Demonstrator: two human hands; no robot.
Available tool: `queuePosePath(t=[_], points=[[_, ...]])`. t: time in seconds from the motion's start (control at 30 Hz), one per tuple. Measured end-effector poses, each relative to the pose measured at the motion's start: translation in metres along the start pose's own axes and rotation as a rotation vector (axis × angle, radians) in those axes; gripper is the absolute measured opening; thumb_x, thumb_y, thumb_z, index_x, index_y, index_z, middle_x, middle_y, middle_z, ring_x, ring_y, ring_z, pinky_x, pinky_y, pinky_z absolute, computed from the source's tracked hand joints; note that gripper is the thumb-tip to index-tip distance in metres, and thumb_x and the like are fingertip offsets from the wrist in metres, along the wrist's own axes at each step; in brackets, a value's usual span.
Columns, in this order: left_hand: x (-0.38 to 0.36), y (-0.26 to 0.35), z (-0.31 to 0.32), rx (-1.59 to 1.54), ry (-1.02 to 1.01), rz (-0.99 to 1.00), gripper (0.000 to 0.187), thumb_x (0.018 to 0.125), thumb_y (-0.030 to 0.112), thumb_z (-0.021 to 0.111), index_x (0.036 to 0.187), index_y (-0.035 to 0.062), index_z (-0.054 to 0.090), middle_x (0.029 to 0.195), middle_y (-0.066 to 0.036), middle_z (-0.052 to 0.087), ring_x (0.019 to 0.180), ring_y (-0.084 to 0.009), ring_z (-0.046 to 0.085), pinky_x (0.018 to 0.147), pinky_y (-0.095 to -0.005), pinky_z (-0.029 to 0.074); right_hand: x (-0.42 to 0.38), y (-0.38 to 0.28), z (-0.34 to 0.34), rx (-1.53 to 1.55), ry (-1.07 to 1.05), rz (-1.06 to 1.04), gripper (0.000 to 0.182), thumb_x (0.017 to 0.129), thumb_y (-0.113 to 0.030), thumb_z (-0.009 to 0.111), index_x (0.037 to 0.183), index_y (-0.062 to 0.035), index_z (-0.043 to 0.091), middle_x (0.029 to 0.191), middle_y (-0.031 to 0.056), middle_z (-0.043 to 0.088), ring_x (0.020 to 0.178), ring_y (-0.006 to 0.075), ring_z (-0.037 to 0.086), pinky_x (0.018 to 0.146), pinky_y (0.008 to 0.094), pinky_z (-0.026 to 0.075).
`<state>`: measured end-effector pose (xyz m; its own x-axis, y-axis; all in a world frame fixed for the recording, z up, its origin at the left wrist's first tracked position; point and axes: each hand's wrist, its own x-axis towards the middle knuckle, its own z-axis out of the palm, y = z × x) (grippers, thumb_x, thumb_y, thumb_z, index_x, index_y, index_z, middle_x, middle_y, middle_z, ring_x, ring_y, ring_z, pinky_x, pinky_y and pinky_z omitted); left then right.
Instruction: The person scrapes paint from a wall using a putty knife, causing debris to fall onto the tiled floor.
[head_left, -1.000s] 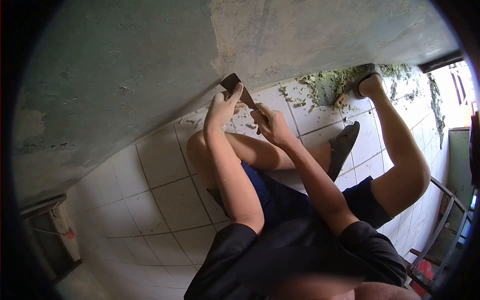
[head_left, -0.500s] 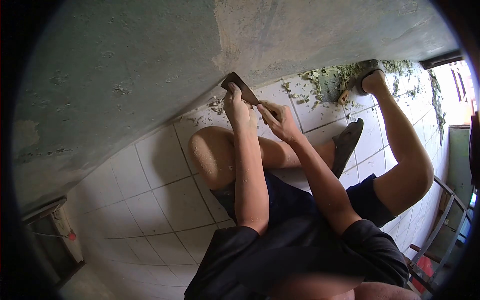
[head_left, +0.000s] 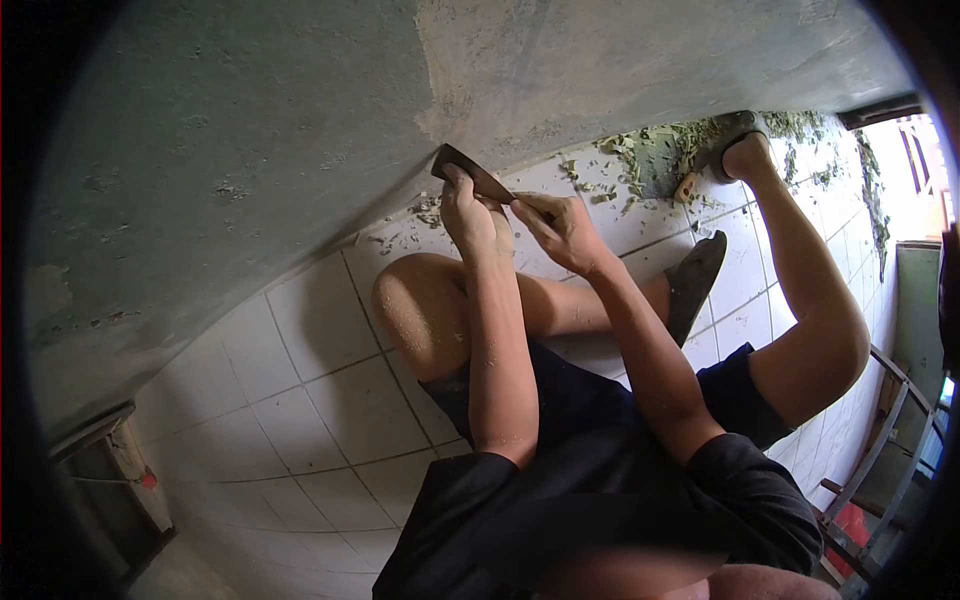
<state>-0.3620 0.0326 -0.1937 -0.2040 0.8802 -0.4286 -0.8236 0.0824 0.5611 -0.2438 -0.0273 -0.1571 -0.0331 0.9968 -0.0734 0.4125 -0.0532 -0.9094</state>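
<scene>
A scraper [head_left: 480, 178] with a flat, dark metal blade is held in both hands, its edge against the lower part of the green-grey wall [head_left: 290, 130]. My right hand [head_left: 562, 232] is wrapped round its handle, which is mostly hidden by the fingers. Closer to the blade's edge, my left hand [head_left: 474, 215] grips the blade, with the thumb lying on its face. Beside the blade, a pale patch [head_left: 500, 95] shows where the wall's coating is gone. Crumbs of scrapings [head_left: 425, 210] lie at the wall's foot near my left hand.
White floor tiles [head_left: 360, 400] run along the wall. Green paint flakes [head_left: 640, 150] cover the floor around my sandalled foot, beside a wooden handle [head_left: 686, 187]. My bent knee [head_left: 415, 300] is close to the wall. A metal frame [head_left: 890, 440] stands at the right.
The scraper and both hands have shifted slightly left along the wall. Both hands keep their hold. The whole view has moved a little too.
</scene>
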Motion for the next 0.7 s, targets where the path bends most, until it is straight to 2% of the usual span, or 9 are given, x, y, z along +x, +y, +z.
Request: queuePosePath(t=[0.1, 0.17, 0.27, 0.33, 0.43, 0.47, 0.57, 0.6, 0.7], points=[[-0.002, -0.001, 0.000, 0.007, -0.079, -0.072, 0.031, 0.106, 0.029, 0.058, 0.118, 0.0001, 0.057, 0.102, -0.007, 0.057, 0.091, -0.0187, 0.057, 0.087, -0.0363, 0.051, 0.001, -0.002, -0.006, -0.019, 0.001, 0.045, 0.026, 0.102, -0.018, 0.063, 0.113, 0.0042, 0.070, 0.068, 0.0066, 0.051, 0.068, 0.0076, 0.043, 0.059, 0.0287, 0.043], [-0.005, 0.000, 0.006, 0.056, -0.013, -0.028, 0.039, 0.105, 0.038, 0.058, 0.109, -0.0002, 0.059, 0.096, -0.005, 0.056, 0.085, -0.0151, 0.055, 0.078, -0.0315, 0.050, 0.002, -0.006, -0.008, -0.051, -0.033, 0.033, 0.025, 0.101, -0.018, 0.063, 0.110, 0.0041, 0.070, 0.068, 0.0098, 0.052, 0.067, 0.0093, 0.044, 0.060, 0.0312, 0.044], [-0.005, 0.002, 0.004, 0.110, 0.027, 0.049, 0.037, 0.105, 0.038, 0.058, 0.103, 0.0007, 0.062, 0.092, -0.004, 0.057, 0.080, -0.0135, 0.055, 0.071, -0.0290, 0.048, 0.000, -0.005, 0.011, 0.021, 0.032, -0.167, 0.021, 0.100, -0.014, 0.063, 0.103, 0.0056, 0.069, 0.072, 0.0179, 0.060, 0.066, 0.0136, 0.045, 0.062, 0.0343, 0.046], [-0.004, -0.003, 0.008, 0.044, 0.117, 0.099, 0.035, 0.104, 0.037, 0.058, 0.100, 0.0025, 0.064, 0.087, -0.002, 0.056, 0.074, -0.0117, 0.054, 0.064, -0.0266, 0.045, -0.003, -0.012, 0.005, -0.046, 0.000, -0.069, 0.019, 0.099, -0.012, 0.063, 0.101, 0.0056, 0.068, 0.073, 0.0207, 0.060, 0.065, 0.0153, 0.047, 0.063, 0.0340, 0.047], [-0.003, -0.008, 0.006, 0.066, 0.026, 0.003, 0.036, 0.104, 0.037, 0.059, 0.105, 0.0012, 0.064, 0.090, -0.003, 0.057, 0.077, -0.0129, 0.055, 0.066, -0.0270, 0.046, -0.003, -0.011, -0.008, -0.033, 0.028, -0.038, 0.018, 0.098, -0.012, 0.063, 0.101, 0.0050, 0.068, 0.073, 0.0219, 0.059, 0.063, 0.0169, 0.047, 0.062, 0.0351, 0.047], [-0.002, -0.008, 0.006, 0.055, 0.047, -0.082, 0.037, 0.104, 0.031, 0.060, 0.124, 0.0004, 0.059, 0.110, -0.006, 0.061, 0.097, -0.0186, 0.059, 0.085, -0.0344, 0.049, -0.002, -0.011, -0.012, -0.045, 0.044, -0.035, 0.018, 0.097, -0.012, 0.063, 0.101, 0.0048, 0.068, 0.073, 0.0227, 0.059, 0.062, 0.0181, 0.047, 0.061, 0.0359, 0.047], [-0.003, 0.001, 0.005, 0.070, 0.003, 0.056, 0.035, 0.104, 0.029, 0.059, 0.124, -0.0002, 0.060, 0.108, -0.007, 0.062, 0.097, -0.0192, 0.060, 0.085, -0.0346, 0.049, 0.006, -0.015, -0.004, -0.142, -0.012, -0.112, 0.018, 0.097, -0.012, 0.064, 0.102, 0.0043, 0.070, 0.073, 0.0237, 0.060, 0.059, 0.0198, 0.048, 0.060, 0.0366, 0.046], [-0.002, 0.004, 0.005, 0.016, 0.024, 0.048, 0.029, 0.104, 0.026, 0.058, 0.118, 0.0010, 0.062, 0.105, -0.006, 0.062, 0.095, -0.0189, 0.061, 0.084, -0.0333, 0.049, 0.006, -0.014, 0.000, -0.120, -0.024, -0.123, 0.018, 0.097, -0.012, 0.063, 0.103, 0.0039, 0.070, 0.075, 0.0243, 0.062, 0.059, 0.0210, 0.049, 0.060, 0.0367, 0.047], [0.005, -0.003, -0.005, -0.002, 0.071, 0.042, 0.027, 0.104, 0.026, 0.058, 0.114, 0.0022, 0.063, 0.104, -0.006, 0.062, 0.094, -0.0182, 0.061, 0.085, -0.0320, 0.049, 0.002, -0.017, 0.005, -0.064, 0.006, -0.123, 0.019, 0.097, -0.012, 0.064, 0.104, 0.0039, 0.071, 0.075, 0.0240, 0.062, 0.059, 0.0188, 0.048, 0.059, 0.0370, 0.047]])
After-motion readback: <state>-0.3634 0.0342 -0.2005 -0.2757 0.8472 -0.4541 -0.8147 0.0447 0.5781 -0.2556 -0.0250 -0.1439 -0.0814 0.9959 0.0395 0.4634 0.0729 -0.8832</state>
